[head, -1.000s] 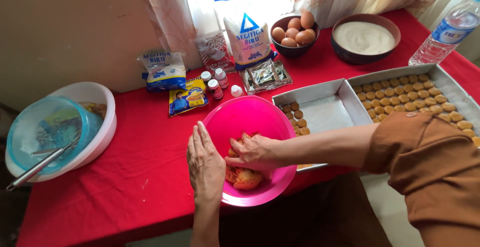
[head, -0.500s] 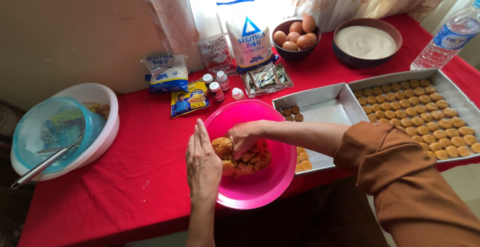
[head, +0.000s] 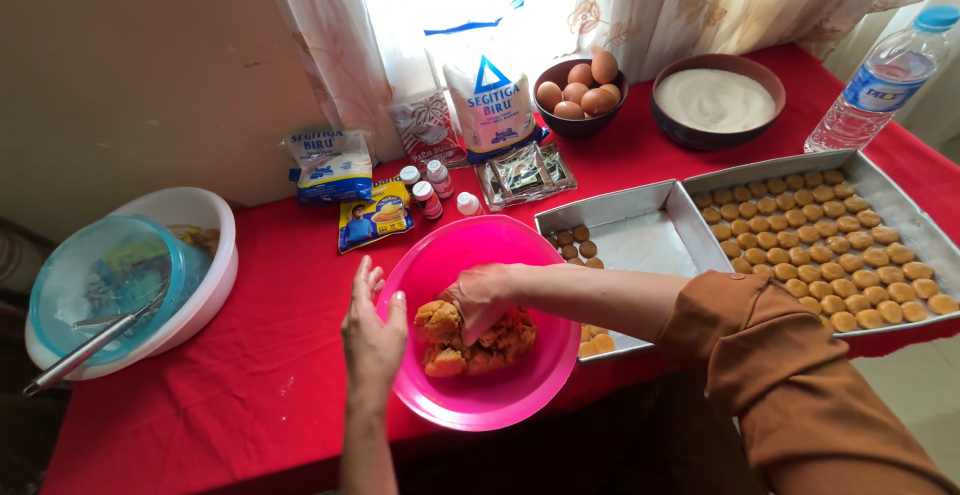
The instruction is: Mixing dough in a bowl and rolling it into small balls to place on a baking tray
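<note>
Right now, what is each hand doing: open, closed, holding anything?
Left hand: open, flat against the rim of the round pink plastic bowl.
Right hand: closed on the orange-brown dough lump.

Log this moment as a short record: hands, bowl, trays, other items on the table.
left hand: flat against the pink bowl's outer rim
right hand: inside the bowl, pressing into the orange dough
near tray: mostly bare, a few dough balls at its corner
far tray: filled with rows of dough balls
behind: bowl of eggs, bowl of white powder, water bottle
cloth: red tablecloth
</note>
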